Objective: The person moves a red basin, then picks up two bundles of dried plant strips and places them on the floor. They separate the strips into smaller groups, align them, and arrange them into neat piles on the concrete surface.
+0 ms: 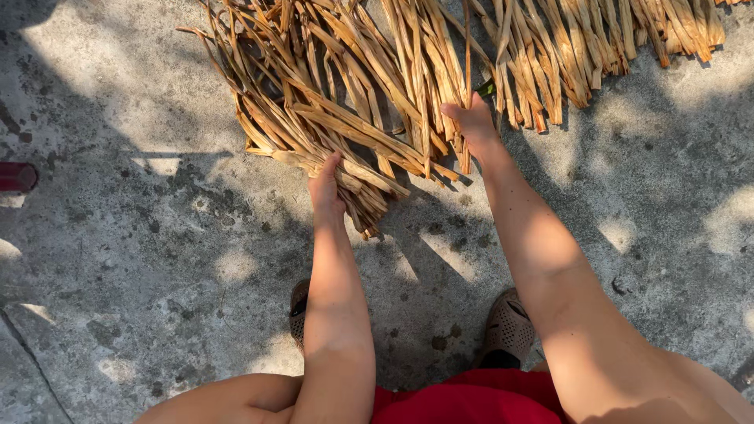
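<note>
At the bottom of the frame, red cloth (471,400) and two sandals (506,330) mark where the person crouches on sunlit concrete (157,259). Mid-frame, the left hand (326,188) closes on the lower ends of dried leaves (345,118), while the right hand (471,122) presses into the bundle, its fingers hidden, hold unclear. Gathering ends evenly would likely keep brittle strips whole. A second pile (597,47) crowds the upper right; a red object (16,177) sits at the left edge.
</note>
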`<state>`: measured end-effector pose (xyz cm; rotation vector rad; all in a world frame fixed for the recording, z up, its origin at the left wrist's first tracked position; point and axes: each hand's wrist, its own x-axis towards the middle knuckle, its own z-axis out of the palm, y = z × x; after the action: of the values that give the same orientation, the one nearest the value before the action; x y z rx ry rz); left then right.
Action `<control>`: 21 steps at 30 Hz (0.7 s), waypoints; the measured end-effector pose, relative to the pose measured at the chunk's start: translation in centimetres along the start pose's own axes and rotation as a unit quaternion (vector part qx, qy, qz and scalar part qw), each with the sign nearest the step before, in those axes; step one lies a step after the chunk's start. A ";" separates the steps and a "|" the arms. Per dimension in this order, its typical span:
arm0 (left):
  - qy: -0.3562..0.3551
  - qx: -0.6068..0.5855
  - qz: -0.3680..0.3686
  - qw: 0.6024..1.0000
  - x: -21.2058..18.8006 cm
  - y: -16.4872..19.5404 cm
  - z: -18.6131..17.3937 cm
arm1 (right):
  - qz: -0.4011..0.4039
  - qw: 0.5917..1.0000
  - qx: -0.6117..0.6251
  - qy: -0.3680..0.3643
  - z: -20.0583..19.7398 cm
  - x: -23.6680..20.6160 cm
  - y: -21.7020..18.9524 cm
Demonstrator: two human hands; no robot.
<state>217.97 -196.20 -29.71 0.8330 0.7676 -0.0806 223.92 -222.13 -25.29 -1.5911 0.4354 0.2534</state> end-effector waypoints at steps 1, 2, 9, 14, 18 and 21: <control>-0.007 -0.004 0.001 1.000 0.0 0.1 0.1 | -0.010 1.000 0.003 0.005 0.0 0.0 -0.1; -0.028 0.004 0.015 0.999 0.0 0.4 0.4 | -0.019 1.000 0.007 0.010 0.1 0.0 -0.3; -0.082 0.061 0.111 0.989 0.4 5.1 0.3 | -0.037 0.980 -0.141 0.137 -1.8 0.3 -0.4; 0.052 0.102 0.094 0.989 0.4 4.3 -2.5 | -0.242 0.916 -0.269 0.172 0.0 -1.5 0.2; 0.072 0.101 0.089 0.988 0.7 2.5 -2.8 | -0.097 0.953 -0.286 0.008 6.1 -2.8 -0.9; 0.068 0.138 0.047 0.987 0.5 1.6 -1.9 | -0.057 0.928 -0.356 -0.094 10.4 -4.0 -1.0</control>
<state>217.78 -193.69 -29.79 1.1460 0.8564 -0.0463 221.80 -211.32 -23.53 -2.2688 0.0908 0.5106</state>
